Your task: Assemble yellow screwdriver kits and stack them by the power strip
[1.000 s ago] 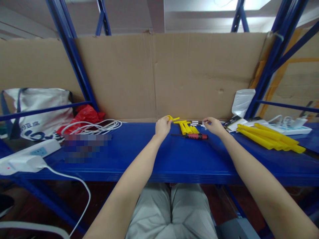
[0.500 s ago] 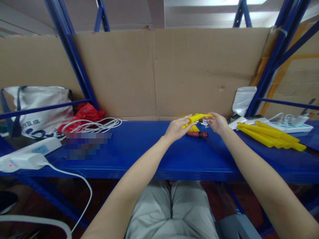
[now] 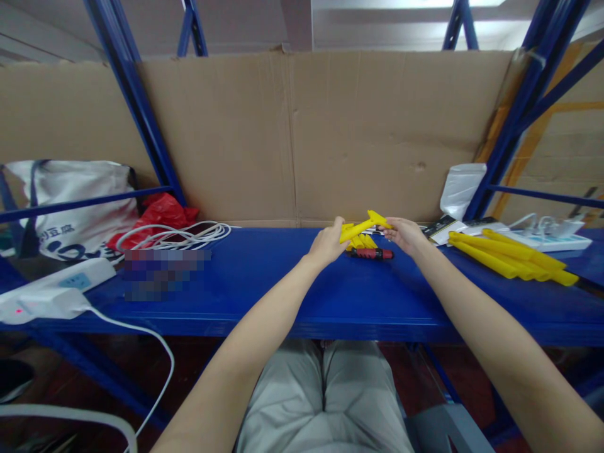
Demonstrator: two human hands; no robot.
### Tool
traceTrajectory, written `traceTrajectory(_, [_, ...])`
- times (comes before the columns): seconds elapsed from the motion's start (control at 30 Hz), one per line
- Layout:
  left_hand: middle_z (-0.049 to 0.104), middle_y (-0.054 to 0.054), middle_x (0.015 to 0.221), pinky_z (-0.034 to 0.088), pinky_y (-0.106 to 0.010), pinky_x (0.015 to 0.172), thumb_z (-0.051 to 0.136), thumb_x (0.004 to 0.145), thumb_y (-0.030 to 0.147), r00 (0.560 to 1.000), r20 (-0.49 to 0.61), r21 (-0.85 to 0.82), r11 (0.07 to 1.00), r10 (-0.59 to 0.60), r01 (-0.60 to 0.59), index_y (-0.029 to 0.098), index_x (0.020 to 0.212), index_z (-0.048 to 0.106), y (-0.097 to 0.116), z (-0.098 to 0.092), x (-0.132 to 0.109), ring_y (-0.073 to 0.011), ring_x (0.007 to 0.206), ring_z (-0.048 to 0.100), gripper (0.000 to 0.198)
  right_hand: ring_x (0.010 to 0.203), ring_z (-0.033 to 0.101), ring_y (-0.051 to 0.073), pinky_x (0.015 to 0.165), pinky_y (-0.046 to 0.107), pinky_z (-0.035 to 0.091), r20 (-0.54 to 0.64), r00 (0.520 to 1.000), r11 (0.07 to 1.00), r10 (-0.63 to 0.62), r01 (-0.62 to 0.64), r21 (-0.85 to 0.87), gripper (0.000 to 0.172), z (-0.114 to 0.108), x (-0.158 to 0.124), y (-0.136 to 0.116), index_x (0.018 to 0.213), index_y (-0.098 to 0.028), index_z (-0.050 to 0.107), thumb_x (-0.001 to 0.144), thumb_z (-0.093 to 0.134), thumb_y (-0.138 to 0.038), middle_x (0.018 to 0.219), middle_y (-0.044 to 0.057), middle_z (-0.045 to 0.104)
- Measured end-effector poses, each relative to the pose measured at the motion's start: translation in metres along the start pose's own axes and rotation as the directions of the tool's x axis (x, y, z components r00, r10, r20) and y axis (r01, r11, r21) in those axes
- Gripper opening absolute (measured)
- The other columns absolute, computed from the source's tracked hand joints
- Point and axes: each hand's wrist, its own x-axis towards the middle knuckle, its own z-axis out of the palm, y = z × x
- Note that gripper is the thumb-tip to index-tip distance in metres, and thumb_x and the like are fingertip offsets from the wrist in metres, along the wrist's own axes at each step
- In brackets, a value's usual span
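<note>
A yellow plastic T-shaped tool (image 3: 357,230), a handle with a crosspiece, is held above the bench between both hands. My left hand (image 3: 327,243) is wrapped round its handle end. At the right end of the crosspiece, my right hand (image 3: 404,234) pinches with its fingertips. Just below lie small yellow pieces (image 3: 363,242), partly hidden by the tool. A red and black screwdriver-like handle (image 3: 371,253) lies in front of them. Several long yellow tapered handles (image 3: 512,257) are piled to the right of my right hand.
The blue bench (image 3: 264,277) backs onto a cardboard sheet (image 3: 226,138). At left are a power strip (image 3: 61,292), coiled white cable (image 3: 202,236), a red bag (image 3: 163,217) and a cloth bag (image 3: 85,201). Black-and-white boxes (image 3: 444,230) and another power strip (image 3: 552,241) stand at right.
The yellow tool has turned, so its crosspiece now shows at the upper right. My left hand has shifted slightly left and its grip has closed more round the handle.
</note>
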Motion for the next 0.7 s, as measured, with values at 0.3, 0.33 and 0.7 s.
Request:
traceTrajectory(0.3, [0.069,-0.010,0.112,0.049,-0.034,0.086,0.055,0.086,0.024,0.993,0.111,0.215,0.976,-0.040,0.016,0.020,0.121,0.055,0.006,-0.004,-0.002,-0.0247,0.104,0.064,0.036,0.041,0.053,0.006,0.042,0.013,0.042,0.117,0.989,0.976,-0.092,0.113,-0.188,0.015,0.019,-0.010,0.010,0.079,-0.015,0.055,0.082,0.052,0.000,0.054,0.000,0.063])
traceTrajectory(0.33, [0.069,-0.010,0.112,0.049,-0.034,0.086,0.055,0.086,0.024,0.994,0.105,0.230,0.973,-0.040,0.015,0.019,0.120,0.056,0.006,-0.005,-0.001,-0.0250,0.105,0.064,0.035,0.041,0.053,0.006,0.042,0.013,0.042,0.128,0.987,0.970,-0.101,0.126,-0.207,0.016,0.022,-0.011,0.011,0.078,-0.015,0.055,0.081,0.052,0.000,0.053,0.000,0.063])
traceTrajectory(0.7, [0.071,-0.011,0.108,0.050,-0.034,0.085,0.058,0.084,0.026,0.990,0.059,0.222,0.969,-0.126,0.110,0.019,0.113,0.065,-0.002,-0.001,0.002,-0.0267,0.104,0.065,0.030,0.044,0.054,0.006,0.043,0.013,0.043,0.327,0.939,0.941,-0.102,0.198,-0.274,0.016,0.038,-0.023,0.023,0.077,-0.015,0.063,0.077,0.057,0.000,0.054,-0.002,0.064])
